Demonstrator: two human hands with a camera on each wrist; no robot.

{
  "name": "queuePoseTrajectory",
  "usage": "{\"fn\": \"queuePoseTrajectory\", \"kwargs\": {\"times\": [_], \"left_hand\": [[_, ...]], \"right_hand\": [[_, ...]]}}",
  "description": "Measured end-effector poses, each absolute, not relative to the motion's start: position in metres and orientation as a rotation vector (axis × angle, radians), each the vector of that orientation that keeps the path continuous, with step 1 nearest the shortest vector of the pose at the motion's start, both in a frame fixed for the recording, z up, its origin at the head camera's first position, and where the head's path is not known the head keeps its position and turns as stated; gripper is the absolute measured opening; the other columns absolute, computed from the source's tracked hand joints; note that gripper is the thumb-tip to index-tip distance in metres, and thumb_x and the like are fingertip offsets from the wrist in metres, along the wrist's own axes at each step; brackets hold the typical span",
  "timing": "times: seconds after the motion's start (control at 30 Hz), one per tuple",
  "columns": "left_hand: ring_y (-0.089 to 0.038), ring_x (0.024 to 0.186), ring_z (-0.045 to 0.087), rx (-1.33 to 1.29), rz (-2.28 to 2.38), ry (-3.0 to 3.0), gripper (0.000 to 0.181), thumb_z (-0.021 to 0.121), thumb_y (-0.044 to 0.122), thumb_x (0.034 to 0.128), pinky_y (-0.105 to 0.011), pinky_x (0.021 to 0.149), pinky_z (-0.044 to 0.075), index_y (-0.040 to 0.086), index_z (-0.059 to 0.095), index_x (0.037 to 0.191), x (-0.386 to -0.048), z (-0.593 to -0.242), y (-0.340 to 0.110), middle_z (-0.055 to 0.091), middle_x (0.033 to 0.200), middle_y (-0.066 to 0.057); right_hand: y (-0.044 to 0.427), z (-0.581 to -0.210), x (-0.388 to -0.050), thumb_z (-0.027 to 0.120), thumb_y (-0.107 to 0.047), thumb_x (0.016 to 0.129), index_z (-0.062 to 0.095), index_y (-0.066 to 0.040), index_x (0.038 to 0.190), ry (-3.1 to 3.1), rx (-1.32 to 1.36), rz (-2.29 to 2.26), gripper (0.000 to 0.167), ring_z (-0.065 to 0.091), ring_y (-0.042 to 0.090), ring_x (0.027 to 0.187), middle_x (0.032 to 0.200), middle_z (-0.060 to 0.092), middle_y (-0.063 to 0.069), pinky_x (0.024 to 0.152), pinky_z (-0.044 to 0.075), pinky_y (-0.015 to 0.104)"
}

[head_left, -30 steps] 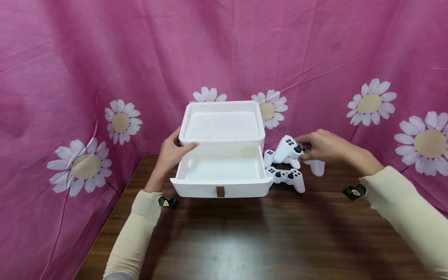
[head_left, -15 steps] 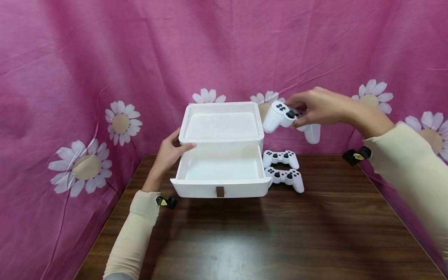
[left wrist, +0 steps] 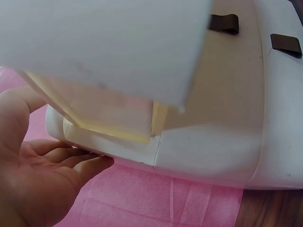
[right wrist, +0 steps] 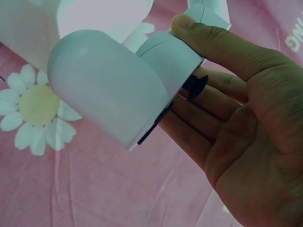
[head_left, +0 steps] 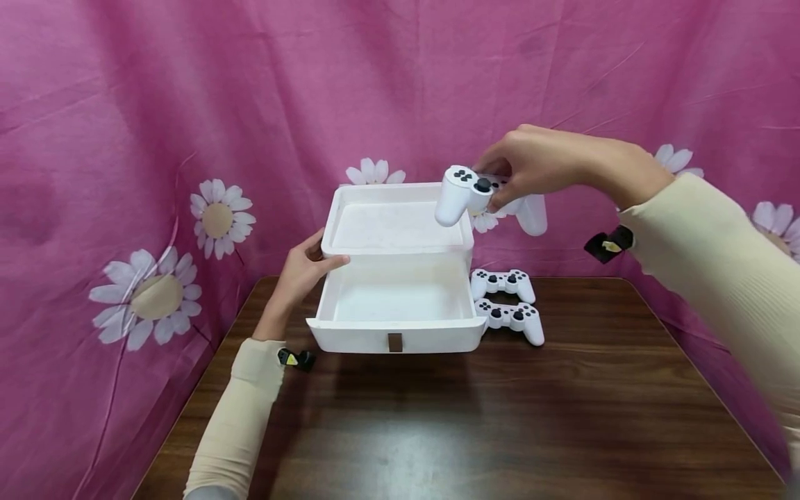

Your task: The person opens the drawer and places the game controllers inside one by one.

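A white game controller [head_left: 458, 197] hangs in the air over the right side of a white drawer unit [head_left: 400, 250]. My right hand [head_left: 540, 163] pinches it by its middle, thumb and fingers on opposite faces in the right wrist view. The unit's upper drawer [head_left: 395, 339] is pulled out, and its inside is bare. My left hand [head_left: 305, 269] rests against the unit's left side, with the thumb across the front corner. In the left wrist view, its fingers [left wrist: 78, 158] lie fairly straight along that side. Two more white controllers [head_left: 502, 283] lie right of the unit, one before the other.
The unit stands at the back of a dark wooden table [head_left: 406, 423]. A pink cloth with daisies [head_left: 400, 83] hangs right behind it. The pulled-out drawer juts toward me, with a brown pull tab [head_left: 395, 342] on its front.
My right hand has lifted the controller from the pile beside the unit and carried it up and left to above the unit's right edge. The left hand stays in place.
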State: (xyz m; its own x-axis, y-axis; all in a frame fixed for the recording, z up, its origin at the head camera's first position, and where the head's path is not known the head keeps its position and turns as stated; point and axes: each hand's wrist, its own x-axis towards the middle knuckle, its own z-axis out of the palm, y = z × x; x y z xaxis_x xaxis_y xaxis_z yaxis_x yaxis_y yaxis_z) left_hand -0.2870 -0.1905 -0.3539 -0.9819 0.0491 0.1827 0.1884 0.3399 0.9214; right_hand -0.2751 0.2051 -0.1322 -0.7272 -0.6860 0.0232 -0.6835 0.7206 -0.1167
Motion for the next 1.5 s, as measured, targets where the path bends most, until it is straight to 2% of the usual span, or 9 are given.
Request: {"fn": "queuePoseTrajectory", "kwargs": {"times": [0.17,0.37,0.47,0.57,0.77,0.93,1.3,1.5], "left_hand": [[-0.029,0.136,0.061,-0.236,-1.731,-2.475,0.089,0.086,0.029,0.0917,-0.052,0.109,0.054,0.022,0.038,0.166,-0.288,-0.354,-0.191,0.053,0.162,-0.01],[-0.029,0.136,0.061,-0.232,-1.744,-2.474,0.089,0.086,0.028,0.092,-0.051,0.109,0.054,0.021,0.038,0.167,-0.288,-0.353,-0.19,0.053,0.162,-0.01],[-0.03,0.136,0.061,-0.23,-1.75,-2.474,0.089,0.086,0.028,0.0919,-0.052,0.108,0.054,0.021,0.037,0.167,-0.288,-0.353,-0.191,0.053,0.162,-0.01],[-0.029,0.136,0.061,-0.229,-1.754,-2.472,0.089,0.086,0.029,0.0918,-0.051,0.107,0.055,0.021,0.038,0.166,-0.288,-0.354,-0.191,0.053,0.162,-0.009],[-0.028,0.134,0.062,-0.233,-1.757,-2.461,0.088,0.086,0.029,0.0917,-0.042,0.101,0.057,0.022,0.04,0.166,-0.287,-0.355,-0.192,0.056,0.159,-0.009],[-0.027,0.136,0.061,-0.233,-1.77,-2.452,0.086,0.086,0.026,0.0919,-0.042,0.105,0.056,0.022,0.042,0.165,-0.287,-0.354,-0.191,0.056,0.159,-0.008],[-0.028,0.134,0.062,-0.233,-1.757,-2.464,0.086,0.086,0.028,0.0919,-0.045,0.105,0.057,0.021,0.041,0.165,-0.287,-0.355,-0.191,0.056,0.159,-0.008],[-0.027,0.135,0.062,-0.228,-1.754,-2.46,0.086,0.086,0.027,0.092,-0.034,0.101,0.057,0.02,0.042,0.165,-0.288,-0.356,-0.192,0.056,0.159,-0.008]], "right_hand": [[0.183,-0.13,-0.272,0.09,-0.02,0.084,0.079,-0.008,0.123,2.825,-1.185,-0.157,0.043,0.076,0.015,0.088,0.105,0.083,0.006,0.078,0.061,0.033],[0.153,-0.138,-0.272,0.089,-0.018,0.084,0.076,0.0,0.124,2.734,-1.213,-0.106,0.046,0.077,0.026,0.108,0.116,0.081,0.014,0.096,0.061,0.044],[0.139,-0.145,-0.271,0.089,-0.019,0.084,0.077,-0.001,0.123,2.71,-1.188,-0.077,0.045,0.076,0.025,0.108,0.116,0.08,0.013,0.098,0.06,0.045],[0.125,-0.153,-0.27,0.089,-0.021,0.083,0.077,-0.003,0.122,2.697,-1.191,-0.048,0.044,0.073,0.022,0.102,0.113,0.08,0.01,0.095,0.06,0.043],[0.097,-0.173,-0.27,0.091,-0.027,0.082,0.078,-0.006,0.119,2.67,-1.244,0.012,0.044,0.069,0.021,0.093,0.105,0.078,0.008,0.086,0.059,0.038],[0.077,-0.195,-0.269,0.091,-0.027,0.083,0.078,-0.007,0.117,2.587,-1.235,0.021,0.041,0.069,0.017,0.078,0.101,0.077,0.007,0.076,0.059,0.033],[0.051,-0.232,-0.271,0.09,-0.033,0.087,0.076,-0.009,0.121,2.528,-1.139,0.11,0.044,0.069,0.017,0.088,0.108,0.074,0.004,0.08,0.059,0.031],[0.048,-0.25,-0.274,0.09,-0.033,0.088,0.074,-0.01,0.124,2.53,-1.09,0.141,0.046,0.069,0.017,0.091,0.109,0.073,0.002,0.082,0.057,0.031]]}}
